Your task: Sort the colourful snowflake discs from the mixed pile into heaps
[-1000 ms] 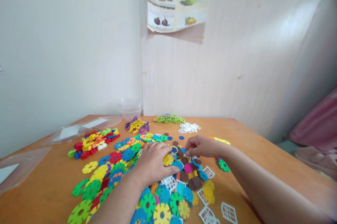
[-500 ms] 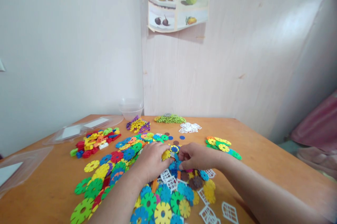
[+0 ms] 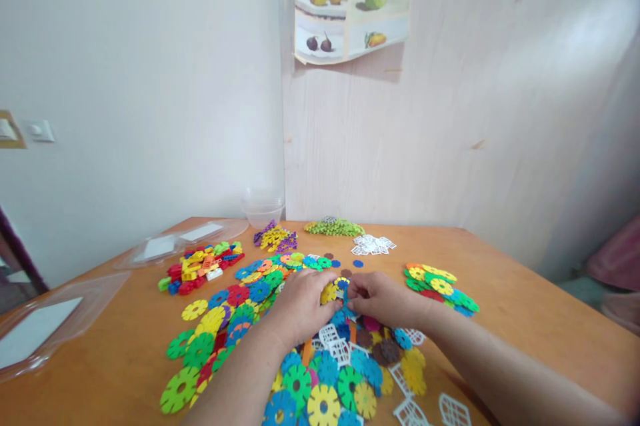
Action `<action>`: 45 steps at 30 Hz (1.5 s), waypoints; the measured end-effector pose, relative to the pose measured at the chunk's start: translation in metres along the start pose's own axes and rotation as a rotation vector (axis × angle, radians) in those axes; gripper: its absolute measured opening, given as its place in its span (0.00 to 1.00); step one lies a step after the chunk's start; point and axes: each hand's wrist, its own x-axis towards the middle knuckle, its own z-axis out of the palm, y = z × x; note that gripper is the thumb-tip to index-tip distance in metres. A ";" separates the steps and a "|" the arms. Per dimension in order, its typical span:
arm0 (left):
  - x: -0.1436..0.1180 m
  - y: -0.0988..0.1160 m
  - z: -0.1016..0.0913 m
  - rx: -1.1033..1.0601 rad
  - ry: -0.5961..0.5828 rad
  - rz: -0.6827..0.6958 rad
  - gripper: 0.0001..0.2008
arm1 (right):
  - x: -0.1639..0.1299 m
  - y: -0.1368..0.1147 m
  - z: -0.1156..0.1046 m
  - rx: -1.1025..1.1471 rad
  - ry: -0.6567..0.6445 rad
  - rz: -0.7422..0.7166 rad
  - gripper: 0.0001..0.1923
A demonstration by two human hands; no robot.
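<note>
A large heap of colourful notched plastic discs (image 3: 325, 406) lies in front of me, with both hands over its middle. My left hand (image 3: 303, 306) is cupped palm down, its thumb apart from its fingers. A yellow disc (image 3: 329, 293) shows in that gap; no firm hold on it is visible. Close to its right, my right hand (image 3: 383, 298) has thumb and index finger pinched at the edge of a blue disc (image 3: 349, 303); its other fingers are curled. White lattice window pieces (image 3: 340, 350) lie on the heap just below the hands.
Toy bricks (image 3: 200, 267) are piled left, beside plastic bags (image 3: 100, 306) with white cards. Behind are a clear tub (image 3: 264, 207), purple and yellow pieces (image 3: 276, 238), green pieces (image 3: 335, 227) and white lattices (image 3: 374, 245). More discs (image 3: 440, 287) lie right on the wooden table (image 3: 515, 319).
My view has turned slightly left, so everything sits farther right and a wall switch shows. My right hand has shifted slightly at the blue disc; my left hand stays cupped over the heap.
</note>
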 end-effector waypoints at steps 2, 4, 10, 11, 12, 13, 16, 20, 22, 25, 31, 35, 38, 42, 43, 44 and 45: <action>0.000 0.000 0.000 -0.011 0.024 -0.013 0.22 | 0.001 0.004 0.001 0.012 0.015 -0.012 0.02; 0.000 0.001 -0.001 -0.029 0.043 -0.028 0.22 | 0.003 0.007 0.001 0.026 0.037 -0.022 0.02; 0.000 0.003 -0.002 -0.178 0.062 -0.060 0.29 | 0.006 0.005 0.004 0.075 0.166 -0.055 0.02; 0.000 0.004 -0.001 -0.208 0.061 -0.062 0.31 | 0.007 0.003 0.005 0.100 0.183 -0.051 0.03; 0.000 0.004 -0.001 -0.234 0.058 -0.060 0.32 | 0.007 0.002 0.008 0.134 0.196 -0.049 0.05; 0.000 0.005 -0.001 -0.254 0.057 -0.056 0.33 | 0.008 0.000 0.010 0.177 0.205 -0.044 0.06; 0.001 0.011 -0.001 -0.282 0.068 -0.039 0.33 | 0.009 -0.004 0.019 0.322 0.193 -0.015 0.09; 0.001 0.015 -0.003 -0.257 0.058 -0.017 0.33 | 0.012 -0.005 0.022 0.449 0.219 0.008 0.05; 0.002 0.013 -0.004 -0.231 0.072 -0.010 0.34 | 0.012 -0.003 0.015 0.497 0.262 0.046 0.05; 0.002 0.007 -0.005 -0.190 0.114 -0.011 0.30 | 0.009 0.007 -0.009 0.501 0.382 0.124 0.06; 0.005 -0.006 -0.010 -0.108 0.199 -0.104 0.23 | -0.021 0.070 -0.063 0.301 0.701 0.314 0.09; 0.006 -0.011 -0.016 -0.114 0.184 -0.160 0.20 | -0.043 0.114 -0.078 0.188 0.746 0.510 0.09; 0.005 -0.012 -0.021 -0.135 0.151 -0.207 0.19 | -0.050 0.130 -0.079 0.189 0.712 0.572 0.08; 0.003 -0.015 -0.026 -0.153 0.151 -0.238 0.18 | -0.052 0.139 -0.079 0.074 0.658 0.623 0.08; 0.002 -0.015 -0.027 -0.159 0.158 -0.235 0.18 | -0.053 0.140 -0.080 0.032 0.648 0.628 0.09; 0.002 -0.016 -0.027 -0.167 0.166 -0.235 0.18 | -0.053 0.142 -0.081 -0.010 0.647 0.632 0.10; 0.001 -0.017 -0.028 -0.174 0.174 -0.238 0.18 | -0.054 0.143 -0.083 -0.051 0.654 0.630 0.11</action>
